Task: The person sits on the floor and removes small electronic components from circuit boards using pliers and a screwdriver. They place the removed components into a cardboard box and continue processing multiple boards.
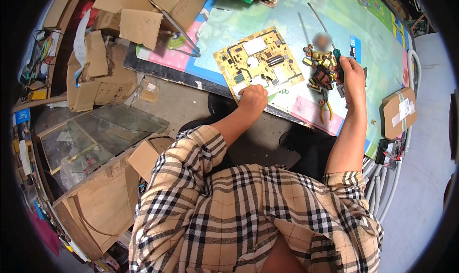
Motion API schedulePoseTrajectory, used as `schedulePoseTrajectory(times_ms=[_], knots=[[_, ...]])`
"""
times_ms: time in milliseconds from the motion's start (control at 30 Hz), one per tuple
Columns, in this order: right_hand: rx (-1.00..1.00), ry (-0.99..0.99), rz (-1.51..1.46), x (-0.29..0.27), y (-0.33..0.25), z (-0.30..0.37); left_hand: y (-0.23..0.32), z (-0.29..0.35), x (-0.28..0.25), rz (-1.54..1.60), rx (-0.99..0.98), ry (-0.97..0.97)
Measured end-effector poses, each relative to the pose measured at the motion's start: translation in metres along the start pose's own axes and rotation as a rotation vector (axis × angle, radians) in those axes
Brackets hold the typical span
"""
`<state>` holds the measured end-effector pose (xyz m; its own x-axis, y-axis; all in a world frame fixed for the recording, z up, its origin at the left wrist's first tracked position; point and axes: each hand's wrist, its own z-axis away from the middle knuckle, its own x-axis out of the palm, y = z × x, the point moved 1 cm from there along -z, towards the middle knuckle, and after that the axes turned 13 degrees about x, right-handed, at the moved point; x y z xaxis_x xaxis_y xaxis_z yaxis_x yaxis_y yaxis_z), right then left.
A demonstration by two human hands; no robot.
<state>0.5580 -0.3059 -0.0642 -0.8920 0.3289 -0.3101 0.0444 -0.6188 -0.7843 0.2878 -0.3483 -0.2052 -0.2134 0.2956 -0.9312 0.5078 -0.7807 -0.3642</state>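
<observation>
Head view: we see the right hand (354,77) wrapped round the teal-handled screwdriver (337,58), while the left hand (253,100) curls at the circuit board (262,65)'s near edge; whether its fingers pinch it, we cannot tell. We judge that a loosened right grip could drop the screwdriver and scatter the adjacent component heap (321,77). On the printed table cover (282,17), the board appears tan, bearing white rectangles and dark components.
</observation>
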Motion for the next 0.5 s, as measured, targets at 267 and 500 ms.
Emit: schedulePoseTrajectory(times_ms=[267, 500], knots=[[0.001, -0.014, 0.004, 0.001, 0.003, -0.003, -0.004, -0.001, -0.011, 0.083, -0.041, -0.030], [0.002, -0.026, 0.003, 0.002, 0.004, -0.006, -0.011, -0.003, -0.024, 0.140, -0.033, -0.034]])
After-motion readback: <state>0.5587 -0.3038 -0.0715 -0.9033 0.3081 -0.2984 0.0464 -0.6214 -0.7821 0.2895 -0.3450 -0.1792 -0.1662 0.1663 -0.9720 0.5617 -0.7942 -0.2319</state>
